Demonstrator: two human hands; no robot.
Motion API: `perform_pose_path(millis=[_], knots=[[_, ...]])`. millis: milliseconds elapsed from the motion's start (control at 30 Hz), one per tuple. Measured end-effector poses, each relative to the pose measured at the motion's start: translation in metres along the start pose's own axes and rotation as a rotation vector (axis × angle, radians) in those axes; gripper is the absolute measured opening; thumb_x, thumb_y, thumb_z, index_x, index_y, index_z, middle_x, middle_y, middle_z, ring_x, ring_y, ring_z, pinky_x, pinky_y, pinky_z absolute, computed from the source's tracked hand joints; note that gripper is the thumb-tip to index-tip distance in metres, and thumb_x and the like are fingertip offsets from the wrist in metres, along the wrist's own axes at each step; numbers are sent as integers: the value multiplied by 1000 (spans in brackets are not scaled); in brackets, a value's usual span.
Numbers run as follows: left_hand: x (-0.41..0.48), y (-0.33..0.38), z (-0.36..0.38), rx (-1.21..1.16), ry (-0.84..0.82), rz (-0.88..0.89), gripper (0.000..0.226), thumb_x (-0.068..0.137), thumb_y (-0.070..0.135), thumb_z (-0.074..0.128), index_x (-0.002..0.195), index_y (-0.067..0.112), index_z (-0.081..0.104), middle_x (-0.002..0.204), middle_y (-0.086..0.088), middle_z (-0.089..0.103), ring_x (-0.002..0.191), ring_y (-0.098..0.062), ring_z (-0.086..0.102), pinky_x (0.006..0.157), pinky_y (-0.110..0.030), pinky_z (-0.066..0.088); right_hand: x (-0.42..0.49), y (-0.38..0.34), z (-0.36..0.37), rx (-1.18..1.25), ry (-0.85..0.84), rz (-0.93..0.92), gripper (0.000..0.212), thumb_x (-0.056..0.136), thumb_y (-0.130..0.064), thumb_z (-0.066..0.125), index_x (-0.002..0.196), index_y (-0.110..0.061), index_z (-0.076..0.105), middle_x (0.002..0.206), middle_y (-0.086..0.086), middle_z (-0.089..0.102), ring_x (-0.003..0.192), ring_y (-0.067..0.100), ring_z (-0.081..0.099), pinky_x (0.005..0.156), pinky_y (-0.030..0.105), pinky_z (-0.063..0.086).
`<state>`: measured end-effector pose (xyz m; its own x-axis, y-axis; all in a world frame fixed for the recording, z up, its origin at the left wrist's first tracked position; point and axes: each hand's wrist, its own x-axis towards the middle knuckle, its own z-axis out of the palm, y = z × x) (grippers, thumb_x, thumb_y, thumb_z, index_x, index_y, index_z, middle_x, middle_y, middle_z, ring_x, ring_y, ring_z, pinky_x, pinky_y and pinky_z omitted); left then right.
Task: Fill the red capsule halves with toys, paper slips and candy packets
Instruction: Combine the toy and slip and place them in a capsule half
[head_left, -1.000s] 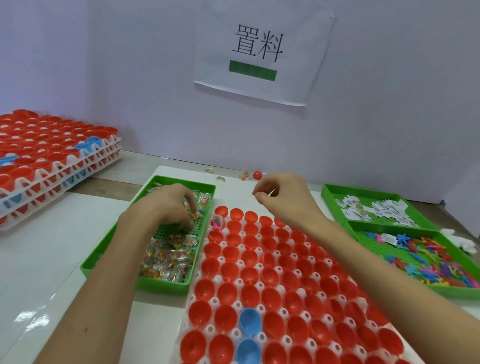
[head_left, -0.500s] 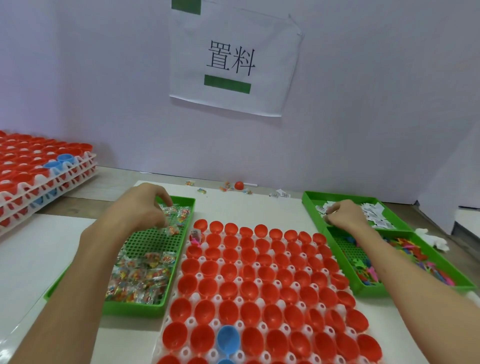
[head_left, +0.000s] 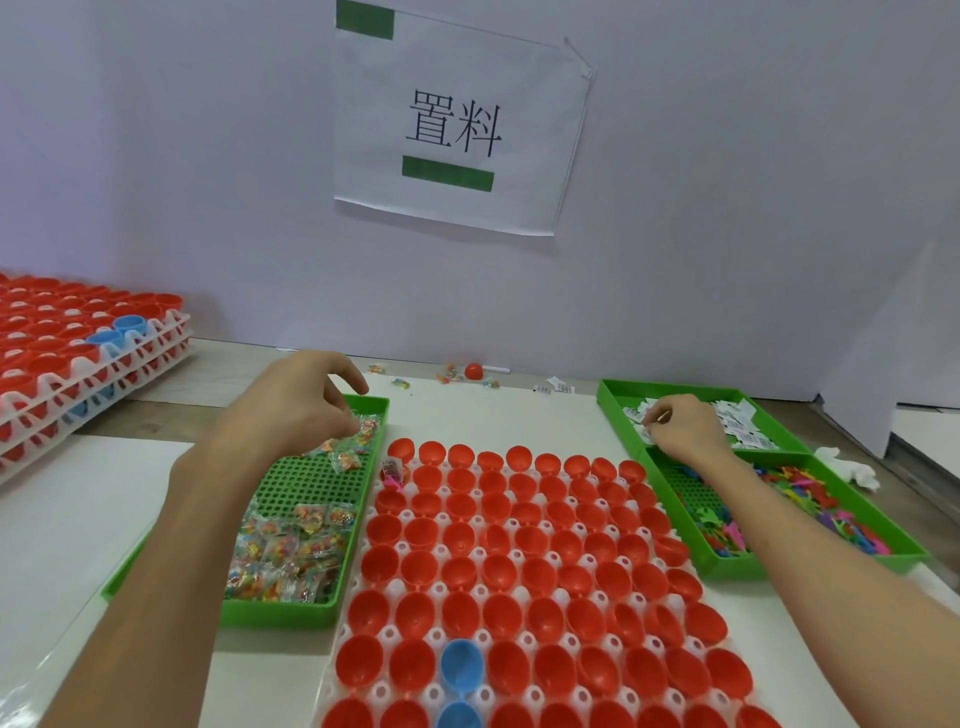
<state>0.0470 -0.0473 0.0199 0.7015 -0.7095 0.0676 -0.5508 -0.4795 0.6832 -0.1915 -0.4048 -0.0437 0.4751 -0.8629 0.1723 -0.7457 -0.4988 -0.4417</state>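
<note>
the left hand hovers over the far end of a green tray left of the grid, its fingers curled downward with their tips right at the candy packets; whether a packet is pinched cannot be told. more packets lie heaped at that tray's near end. the right hand sits in the far green tray on the right, knuckles up, fingers bent together into the paper slips; the grip itself is hidden. just in front of it a second green tray holds the bright toys. between the trays, the red capsule halves stand open side up in a white holder, row upon row, nearly all bare inside. one half at the far left corner has a packet and something pink in it. two blue halves sit in the near rows. stacked holders of red halves rest far left, and a paper sign hangs on the wall.
</note>
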Motion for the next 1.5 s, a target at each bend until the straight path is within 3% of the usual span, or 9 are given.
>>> perform_pose_path(millis=[100, 267, 533, 700, 867, 967, 1300, 1400, 1500], knots=[[-2, 6, 1, -10, 13, 34, 28, 84, 6, 77, 101, 25, 67, 80, 1, 70, 68, -17, 67, 39, -17, 40, -1, 5, -1, -22, -58, -20, 6, 89, -20, 71, 95, -19, 74, 101, 2, 69, 94, 21, 63, 84, 34, 51], [-3, 18, 11, -12, -4, 90, 29, 85, 4, 75, 98, 28, 68, 81, 3, 69, 70, -15, 69, 40, -12, 38, 2, 2, -3, -39, -86, -18, 12, 87, -11, 72, 90, -22, 76, 109, 4, 73, 94, 20, 64, 89, 39, 54], [-9, 40, 28, -59, 81, 155, 24, 84, 9, 78, 95, 28, 69, 79, 6, 68, 67, -8, 68, 58, -21, 44, 8, 4, -5, -61, -82, -98, 29, 84, -2, 71, 72, -29, 70, 95, 1, 73, 74, 10, 61, 65, 26, 46], [-22, 61, 39, -179, 34, 243, 23, 83, 9, 79, 92, 29, 71, 76, 4, 68, 66, -11, 69, 67, -32, 57, 8, 16, -12, 212, 146, -114, 15, 87, -9, 72, 85, -24, 75, 88, 0, 73, 80, 12, 64, 80, 34, 54], [-36, 76, 56, -376, -25, 259, 17, 82, 15, 81, 90, 28, 74, 75, 1, 67, 69, -22, 73, 72, -30, 61, -11, 11, -30, 554, 294, -158, 16, 88, -8, 72, 85, -24, 70, 85, -2, 72, 66, 9, 67, 61, 17, 48], [-43, 83, 68, -443, -77, 236, 17, 82, 14, 81, 90, 27, 74, 75, 2, 67, 70, -23, 73, 74, -28, 61, -40, -1, -40, 814, 227, -164, 14, 88, -9, 74, 86, -22, 69, 82, 2, 72, 56, 11, 67, 54, 23, 54], [-50, 117, 82, -552, -104, 187, 16, 82, 12, 81, 95, 18, 75, 81, -1, 70, 67, -17, 71, 67, -21, 56, -121, -46, -68, 1079, -199, -428, 27, 80, 1, 77, 90, -24, 74, 90, -2, 74, 82, 16, 74, 73, 21, 57], [-45, 129, 87, -583, -53, 173, 12, 83, 14, 80, 93, 16, 75, 87, -7, 72, 73, -18, 75, 68, -17, 56, -126, -50, -72, 1045, -215, -484, 34, 79, 11, 74, 90, -20, 70, 92, -7, 74, 84, 15, 73, 73, 21, 57], [-40, 141, 93, -604, -38, 172, 15, 83, 13, 80, 97, 16, 75, 87, -6, 74, 77, -19, 75, 73, -21, 59, -126, -52, -76, 1011, -121, -500, 27, 82, 5, 74, 87, -22, 71, 88, -10, 74, 83, 9, 70, 73, 19, 55]])
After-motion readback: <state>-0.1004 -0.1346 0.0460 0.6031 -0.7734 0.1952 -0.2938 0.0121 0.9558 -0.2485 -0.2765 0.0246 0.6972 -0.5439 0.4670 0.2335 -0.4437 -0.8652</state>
